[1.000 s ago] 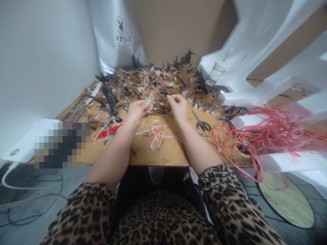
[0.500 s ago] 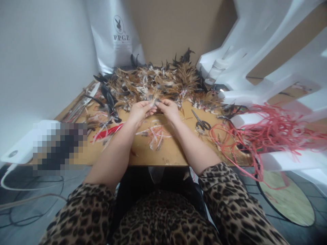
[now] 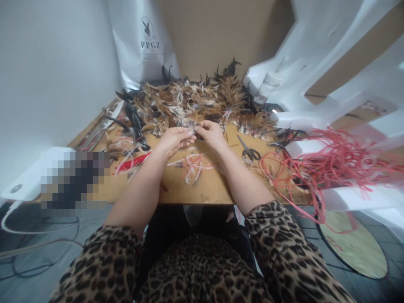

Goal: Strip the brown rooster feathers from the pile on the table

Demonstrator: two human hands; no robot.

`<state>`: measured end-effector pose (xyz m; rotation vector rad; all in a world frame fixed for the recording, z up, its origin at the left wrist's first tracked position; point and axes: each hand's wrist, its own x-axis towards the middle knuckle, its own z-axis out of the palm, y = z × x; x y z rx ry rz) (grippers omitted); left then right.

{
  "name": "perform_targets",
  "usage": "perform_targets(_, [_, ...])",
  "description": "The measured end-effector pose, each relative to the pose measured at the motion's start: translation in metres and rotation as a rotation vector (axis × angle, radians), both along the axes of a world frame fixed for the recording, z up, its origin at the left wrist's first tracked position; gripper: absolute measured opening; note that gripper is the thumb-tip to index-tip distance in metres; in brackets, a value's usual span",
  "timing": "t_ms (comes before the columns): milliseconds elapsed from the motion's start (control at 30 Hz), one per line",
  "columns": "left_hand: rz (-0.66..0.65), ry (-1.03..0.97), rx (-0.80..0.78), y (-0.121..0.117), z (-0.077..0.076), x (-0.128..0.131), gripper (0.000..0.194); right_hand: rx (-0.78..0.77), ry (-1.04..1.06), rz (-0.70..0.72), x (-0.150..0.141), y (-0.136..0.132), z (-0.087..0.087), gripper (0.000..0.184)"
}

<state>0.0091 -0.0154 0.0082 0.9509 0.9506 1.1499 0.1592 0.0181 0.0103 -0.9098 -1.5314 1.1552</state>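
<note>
Two bare hands are meeting above the middle of a wooden table (image 3: 208, 193), just in front of a broad feather pile (image 3: 179, 101). The left hand (image 3: 174, 141) is holding a small feather tuft (image 3: 191, 124) in a narrow pinch between thumb and forefinger, while its other fingers are curling loosely below. The right hand (image 3: 212, 133) is reaching in from the other side, its thumb and forefinger pinching narrowly at the same tuft; anything finer between the fingertips is looking too small to tell. Brown feathers are making up most of the pile, with long black feathers (image 3: 134, 120) sticking out at its left end. Closer to the person, pale and reddish scraps (image 3: 193, 166) are lying between the forearms, and a bright red strip (image 3: 135, 161) is resting beside the left forearm. Scissors (image 3: 249, 149) are lying to the right of the right hand, apart from it, their blades pointing away from the person. Farther right, a tangle of red strings (image 3: 344, 164) is trailing over the table's edge. Behind the feathers, a white bag (image 3: 148, 54) is standing upright, and a clear bottle (image 3: 267, 89) is leaning at the far right.
</note>
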Motion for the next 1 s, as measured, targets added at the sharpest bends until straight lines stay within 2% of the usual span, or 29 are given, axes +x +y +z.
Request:
perform_targets(133, [-0.009, 0.041, -0.007, -0.002, 0.003, 0.001, 0.016, 0.036, -0.017, -0.004, -0.002, 0.0, -0.001, 0.02])
perform_targets(300, [0.111, -0.05, -0.026, 0.0, 0.007, -0.002, 0.01, 0.116, 0.012, -0.012, -0.005, -0.002, -0.001, 0.026])
perform_targets(367, [0.118, -0.096, -0.051, 0.001, 0.007, -0.003, 0.008, 0.196, -0.083, -0.035, -0.005, -0.006, 0.0, 0.027])
perform_targets(533, [0.077, -0.123, -0.094, 0.002, 0.004, -0.005, 0.012, 0.45, -0.497, -0.109, -0.003, -0.014, 0.004, 0.02])
perform_targets(733, [0.073, -0.037, -0.111, 0.003, 0.0, -0.006, 0.016, 0.561, -0.712, -0.153, -0.001, -0.015, 0.004, 0.019])
perform_targets(867, [0.065, -0.008, -0.1, 0.004, -0.003, -0.007, 0.019, 0.581, -0.732, -0.148, -0.001, -0.015, 0.003, 0.019])
perform_targets(1000, [0.133, -0.026, -0.055, 0.003, -0.002, -0.004, 0.017, 0.498, -0.567, -0.127, 0.005, -0.01, 0.007, 0.017])
